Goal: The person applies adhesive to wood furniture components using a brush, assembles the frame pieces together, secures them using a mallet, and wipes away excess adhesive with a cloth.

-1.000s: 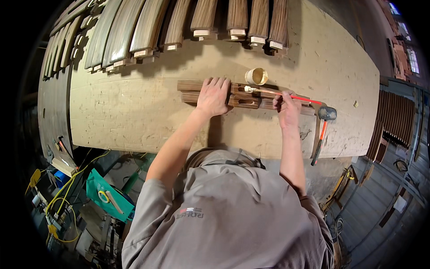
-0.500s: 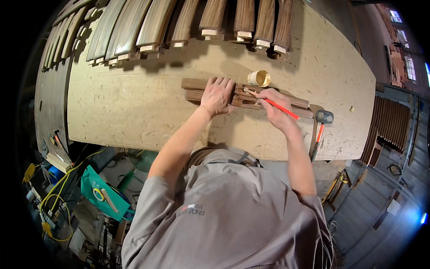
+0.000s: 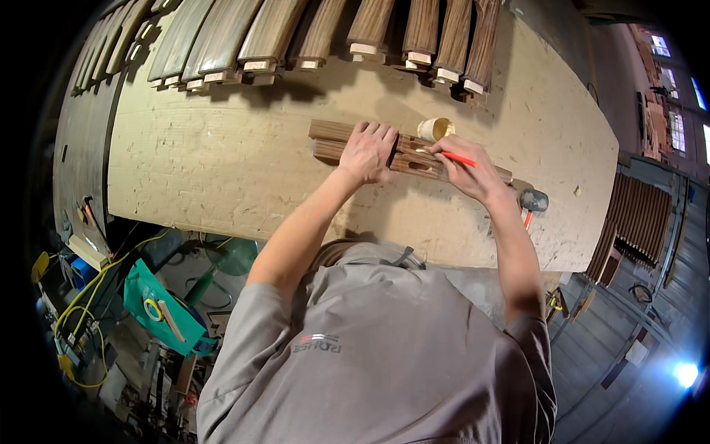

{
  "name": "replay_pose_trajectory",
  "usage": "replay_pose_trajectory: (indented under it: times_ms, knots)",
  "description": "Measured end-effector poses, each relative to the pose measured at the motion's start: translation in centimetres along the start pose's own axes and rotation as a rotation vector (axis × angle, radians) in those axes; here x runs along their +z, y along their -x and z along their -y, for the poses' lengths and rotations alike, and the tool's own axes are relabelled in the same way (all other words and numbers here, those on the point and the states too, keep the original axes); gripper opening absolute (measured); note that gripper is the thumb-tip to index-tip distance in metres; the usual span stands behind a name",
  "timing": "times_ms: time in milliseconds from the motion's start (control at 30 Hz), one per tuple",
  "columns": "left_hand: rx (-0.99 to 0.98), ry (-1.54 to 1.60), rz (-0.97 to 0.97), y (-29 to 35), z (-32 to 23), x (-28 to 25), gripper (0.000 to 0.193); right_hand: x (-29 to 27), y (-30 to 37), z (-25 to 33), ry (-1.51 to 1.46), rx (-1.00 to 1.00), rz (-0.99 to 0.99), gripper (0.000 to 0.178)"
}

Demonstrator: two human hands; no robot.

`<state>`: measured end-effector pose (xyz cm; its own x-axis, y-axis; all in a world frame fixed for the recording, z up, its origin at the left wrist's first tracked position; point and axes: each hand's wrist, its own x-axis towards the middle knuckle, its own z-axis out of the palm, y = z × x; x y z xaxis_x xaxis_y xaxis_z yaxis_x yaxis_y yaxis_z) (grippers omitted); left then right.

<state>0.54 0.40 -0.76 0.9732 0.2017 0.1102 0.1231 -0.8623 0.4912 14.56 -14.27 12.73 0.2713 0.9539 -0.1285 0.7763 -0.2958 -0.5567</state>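
Two brown slotted wooden bars (image 3: pixel 409 158) lie side by side on the tan tabletop (image 3: pixel 222 159), long axis nine-thirty to three-thirty. The right hand (image 3: pixel 473 170), nearer their slots (image 3: pixel 423 166), at three-thirty, pinches a slim red-handled stick (image 3: pixel 460 158); the left hand (image 3: pixel 367 152), at nine, clasps the bars.

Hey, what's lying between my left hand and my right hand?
The head view shows the slotted stretch of two wooden pieces and the tip of a red-handled stick.
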Motion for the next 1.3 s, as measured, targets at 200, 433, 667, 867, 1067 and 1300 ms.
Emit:
replay_pose_trajectory:
  times_ms: [200, 433, 667, 867, 1067, 1300]
  knots:
    - [-0.012, 0.007, 0.037, 0.1, -0.1, -0.2, 0.066, 1.2, -0.4, 0.4, 0.055, 0.117, -0.068, 0.006]
    - [-0.019, -0.025, 0.052, -0.3, -0.4, 0.1, 0.068, 5.2, 0.7, -3.1, -0.832, 0.518, -0.412, 0.015]
    - [-0.057, -0.036, 0.115, -0.2, -0.7, -0.8, 0.074, 3.7, 4.7, -5.5, -1.123, 0.451, -0.925, 0.014]
    - [-0.038, -0.057, 0.082, -0.5, -0.9, -0.5, 0.074, 6.5, 3.2, -7.9, -0.41, 0.4, -0.744, 0.014]
    - [-0.021, -0.081, 0.052, -0.3, -0.6, -0.8, 0.068, 5.7, 3.3, -8.1, -0.596, 0.54, -0.708, 0.015]
    - [-0.023, -0.079, -0.005, -0.3, -0.7, 0.0, 0.054, 5.8, 3.2, -9.4, -1.14, 0.756, -0.813, 0.015]
